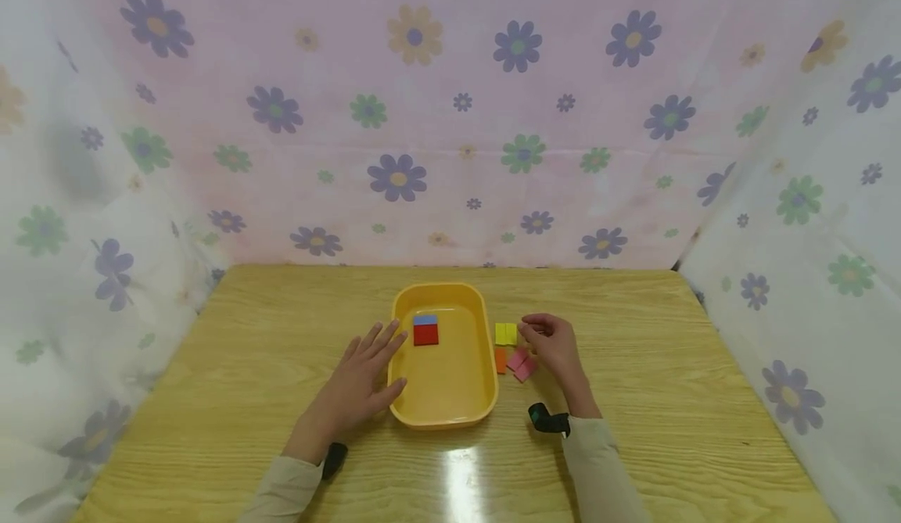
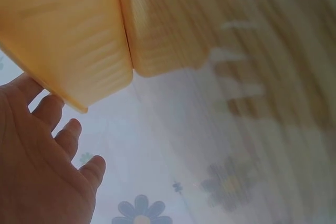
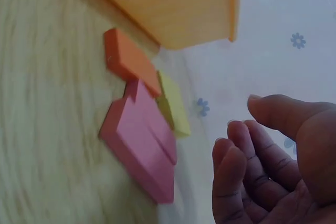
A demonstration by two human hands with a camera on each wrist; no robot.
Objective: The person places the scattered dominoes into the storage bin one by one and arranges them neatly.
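Note:
A yellow plastic tray (image 1: 443, 421) stands on the table. Inside it, near the left wall, lie a red block (image 1: 425, 335) and a blue block (image 1: 425, 320) side by side. My left hand (image 1: 362, 378) is spread at the tray's left edge, its fingertips at the rim (image 2: 73, 104). To the right of the tray lie yellow blocks (image 1: 505, 334), an orange block (image 1: 500, 360) and pink blocks (image 1: 522, 364). Just right of the yellow blocks hovers my right hand (image 1: 556, 351). In the right wrist view its fingers are loosely bent, thumb apart, with nothing between them.
The wooden table (image 1: 669, 398) is enclosed at the back and sides by a flowered cloth (image 1: 450, 116). Dark straps with small devices (image 1: 549, 420) sit at both wrists. Light reflects off the table in front of the tray.

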